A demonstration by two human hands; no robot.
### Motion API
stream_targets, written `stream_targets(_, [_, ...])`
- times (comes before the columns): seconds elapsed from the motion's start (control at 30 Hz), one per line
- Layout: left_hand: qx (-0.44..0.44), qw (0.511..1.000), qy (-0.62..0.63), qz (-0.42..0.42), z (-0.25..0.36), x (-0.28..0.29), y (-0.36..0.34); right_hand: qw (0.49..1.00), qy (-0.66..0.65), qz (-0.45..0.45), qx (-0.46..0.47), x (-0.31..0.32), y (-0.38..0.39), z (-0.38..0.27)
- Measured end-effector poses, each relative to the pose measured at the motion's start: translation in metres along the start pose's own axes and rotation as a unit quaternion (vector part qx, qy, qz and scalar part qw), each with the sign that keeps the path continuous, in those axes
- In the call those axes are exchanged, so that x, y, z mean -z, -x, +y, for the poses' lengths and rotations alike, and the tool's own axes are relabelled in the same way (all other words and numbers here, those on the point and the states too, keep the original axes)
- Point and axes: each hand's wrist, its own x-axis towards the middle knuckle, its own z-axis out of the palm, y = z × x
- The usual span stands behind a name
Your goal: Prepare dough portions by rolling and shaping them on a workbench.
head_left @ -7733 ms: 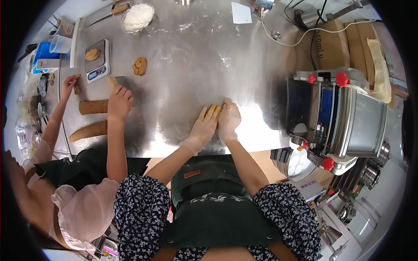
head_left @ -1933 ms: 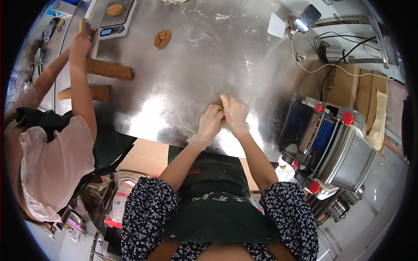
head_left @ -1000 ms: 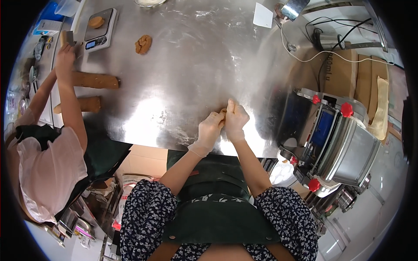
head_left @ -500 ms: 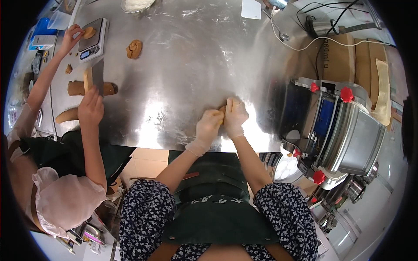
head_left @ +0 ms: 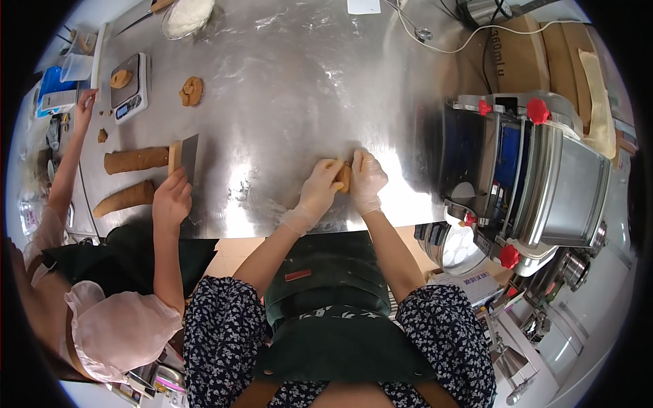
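A small piece of brown dough (head_left: 345, 178) is between my two hands, just above or on the steel table near its front edge. My left hand (head_left: 320, 185), in a clear plastic glove, has its fingers curled against the dough's left side. From the right, my right hand (head_left: 367, 179), gloved the same way, is closed against the dough with its knuckles up. The fingers partly cover the dough, and its underside is hidden. Another lump of brown dough (head_left: 191, 91) lies apart on the table, farther left.
At left, a co-worker's hand (head_left: 171, 198) holds a dough scraper (head_left: 183, 158) by two dough logs (head_left: 136, 160). A digital scale (head_left: 131, 95) bears a dough piece. A flour bowl (head_left: 187, 18) stands at the back. A steel machine with red knobs (head_left: 538, 111) occupies the right.
My fingers have shifted, and more of the dough shows between them. The co-worker's scraper has moved right to the log's end; their other hand has left the dough on the scale. The view has shifted slightly.
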Motion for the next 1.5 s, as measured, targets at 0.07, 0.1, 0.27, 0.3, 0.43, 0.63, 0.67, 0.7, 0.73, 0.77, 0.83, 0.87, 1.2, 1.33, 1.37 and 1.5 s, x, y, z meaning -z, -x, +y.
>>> stream_targets(0.07, [-0.037, 0.998, -0.039, -0.028, 0.001, 0.005, 0.001, 0.994, 0.004, -0.070, -0.080, 0.007, 0.005, -0.008])
stream_targets(0.1, [-0.075, 0.993, -0.076, -0.054, -0.001, 0.007, 0.000, 0.994, 0.002, -0.069, -0.083, 0.012, 0.012, -0.012])
stream_targets(0.27, [-0.171, 0.980, -0.063, -0.082, -0.012, 0.011, 0.018, 0.988, -0.037, -0.060, -0.136, 0.017, 0.029, -0.013])
stream_targets(0.3, [-0.173, 0.981, -0.050, -0.076, -0.011, 0.013, 0.015, 0.997, -0.020, -0.042, -0.064, 0.015, 0.028, -0.010])
stream_targets(0.43, [0.036, 0.993, 0.020, -0.112, -0.005, 0.013, 0.004, 0.994, -0.036, -0.031, -0.094, 0.014, 0.031, -0.009])
stream_targets(0.63, [-0.081, 0.974, -0.026, -0.210, -0.015, 0.019, 0.024, 0.947, -0.087, -0.127, -0.282, 0.030, 0.047, -0.020])
stream_targets(0.67, [-0.073, 0.978, -0.031, -0.192, -0.012, 0.022, 0.023, 0.977, -0.054, -0.084, -0.188, 0.027, 0.045, -0.016])
stream_targets(0.7, [-0.065, 0.982, -0.035, -0.173, -0.009, 0.023, 0.021, 0.995, -0.020, -0.040, -0.090, 0.026, 0.044, -0.013])
stream_targets(0.73, [-0.067, 0.982, -0.035, -0.174, -0.007, 0.020, 0.022, 0.995, -0.019, -0.039, -0.091, 0.026, 0.046, -0.012])
stream_targets(0.77, [-0.025, 0.986, -0.016, -0.167, -0.005, 0.017, 0.023, 0.988, -0.025, -0.065, -0.140, 0.026, 0.046, -0.015])
stream_targets(0.83, [0.015, 0.988, 0.001, -0.157, -0.005, 0.015, 0.022, 0.978, -0.032, -0.090, -0.187, 0.024, 0.044, -0.019])
stream_targets(0.87, [0.000, 0.991, 0.013, -0.137, -0.006, 0.017, 0.020, 0.955, -0.089, -0.100, -0.264, 0.025, 0.036, -0.026])
stream_targets(1.2, [-0.070, 0.993, -0.028, -0.086, -0.018, 0.028, -0.020, 0.995, -0.074, -0.019, -0.067, -0.014, -0.015, -0.026])
stream_targets(1.33, [0.027, 0.995, 0.016, -0.090, -0.015, 0.034, -0.024, 0.989, -0.050, -0.085, -0.108, -0.008, -0.015, -0.037])
stream_targets(1.37, [0.019, 0.994, -0.006, -0.104, -0.016, 0.031, -0.026, 0.971, -0.041, -0.145, -0.185, -0.003, -0.016, -0.039])
stream_targets(1.5, [-0.062, 0.988, -0.074, -0.124, -0.019, 0.030, -0.010, 0.973, -0.057, -0.105, -0.196, -0.007, 0.005, -0.031])
